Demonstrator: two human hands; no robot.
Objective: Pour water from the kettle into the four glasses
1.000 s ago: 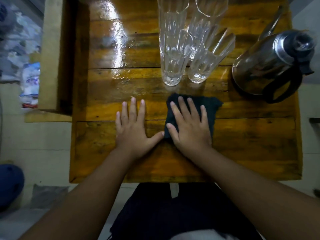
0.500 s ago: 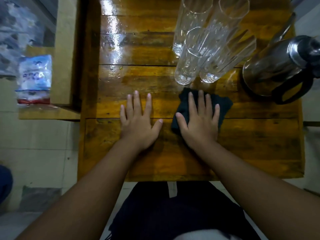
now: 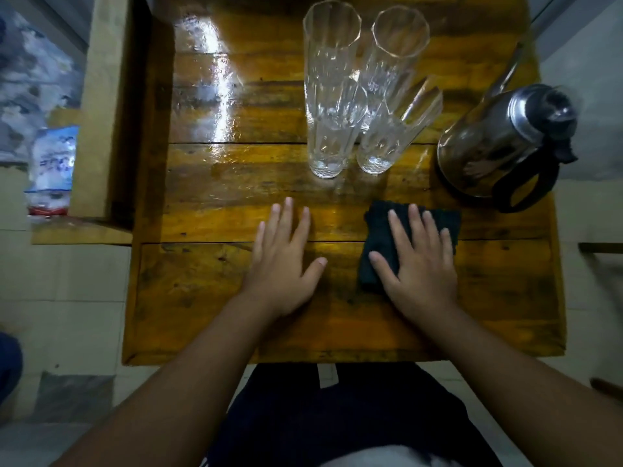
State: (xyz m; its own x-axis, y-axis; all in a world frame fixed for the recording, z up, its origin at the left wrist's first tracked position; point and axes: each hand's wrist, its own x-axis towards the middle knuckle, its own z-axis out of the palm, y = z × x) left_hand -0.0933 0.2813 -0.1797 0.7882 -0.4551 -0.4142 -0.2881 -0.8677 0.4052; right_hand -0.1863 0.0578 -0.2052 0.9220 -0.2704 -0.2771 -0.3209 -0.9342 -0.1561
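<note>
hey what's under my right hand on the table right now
A dark folded cloth lies under the right hand, flat on the wooden table. The cloth's middle is covered, so anything beneath the palm cannot be seen.

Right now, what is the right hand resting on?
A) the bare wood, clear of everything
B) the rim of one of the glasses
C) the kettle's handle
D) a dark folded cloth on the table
D: the right hand lies flat, fingers spread, on the dark cloth, nearer the person than the glasses and apart from the kettle at the table's far right.
</note>
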